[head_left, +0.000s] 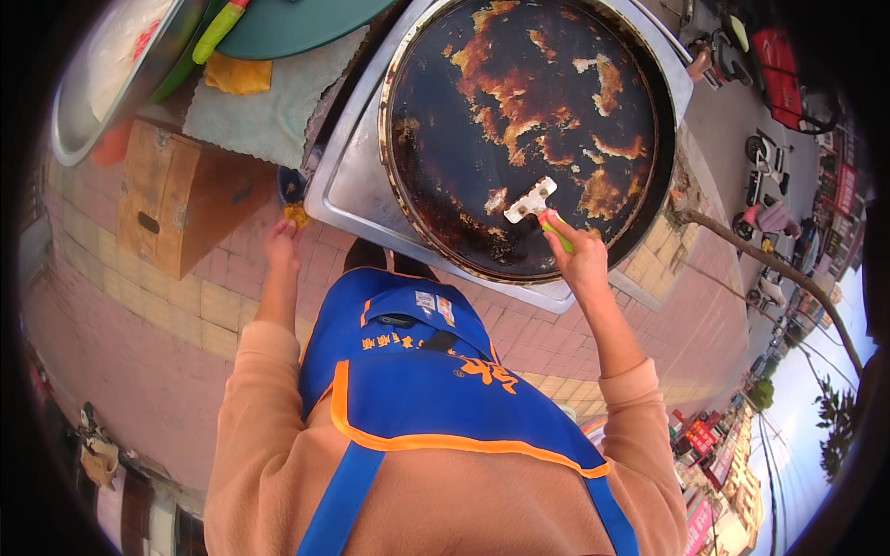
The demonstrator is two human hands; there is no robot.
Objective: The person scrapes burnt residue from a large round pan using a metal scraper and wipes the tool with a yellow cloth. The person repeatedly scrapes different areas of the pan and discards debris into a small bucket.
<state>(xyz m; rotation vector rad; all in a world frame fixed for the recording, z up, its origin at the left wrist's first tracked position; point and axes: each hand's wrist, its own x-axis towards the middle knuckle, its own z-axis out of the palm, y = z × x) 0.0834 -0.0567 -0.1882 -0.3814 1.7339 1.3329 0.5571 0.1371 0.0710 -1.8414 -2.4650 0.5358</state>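
My right hand [582, 261] is closed round the green handle of a scraper [532, 200]. The scraper's wide, whitish blade rests on a large round black griddle [445, 120], near its front edge. Browned, crusty residue [505, 111] lies in patches over the griddle. Off to the left, beyond the metal stand's corner, my left hand [283, 243] pinches a small yellow piece [296, 216], whose kind I cannot make out. A dark blue thing [291, 185] is just beyond it, partly hidden.
The griddle sits in a square metal stand [348, 185]. Left of it are a wooden box [176, 195], a grey cloth [250, 120] with a yellow piece [238, 74], a dark green round lid or tray [287, 23] and a metal basin [69, 139]. Parked scooters [765, 167] line the street at right.
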